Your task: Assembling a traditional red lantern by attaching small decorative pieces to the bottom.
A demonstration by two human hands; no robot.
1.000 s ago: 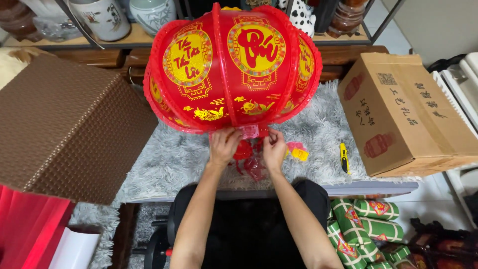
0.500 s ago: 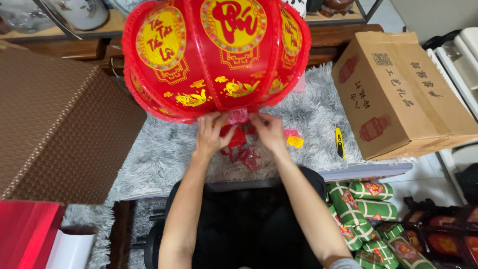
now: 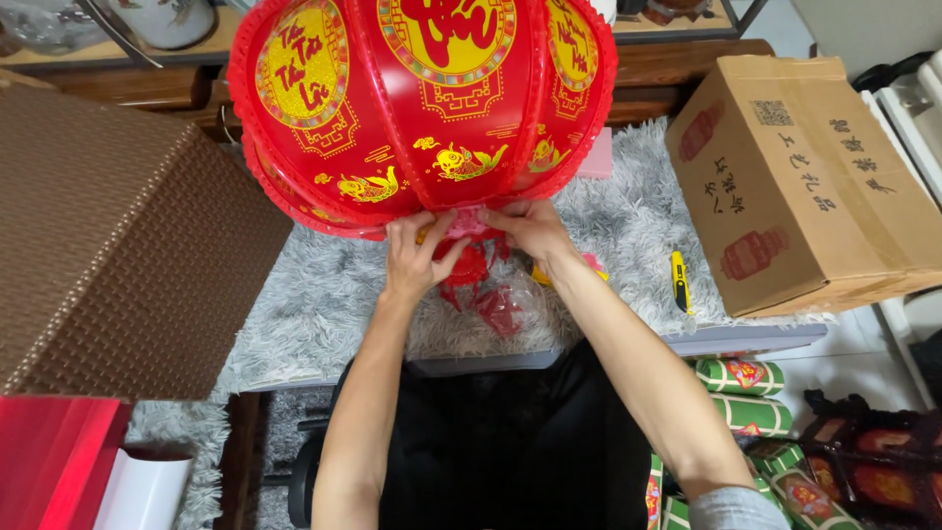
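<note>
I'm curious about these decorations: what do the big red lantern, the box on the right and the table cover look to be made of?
Red lantern: seemingly thin plastic or coated fabric, from its glossy sheen, with glittery gold prints. Box: plain brown corrugated cardboard, matte, with folded flaps. Table cover: shaggy grey faux fur, judging by its long fibres.

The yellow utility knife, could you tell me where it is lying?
The yellow utility knife lies on the grey shaggy mat, between the right hand and the cardboard box.

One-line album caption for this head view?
Both hands, left and right, work at the base of a red lantern.
</note>
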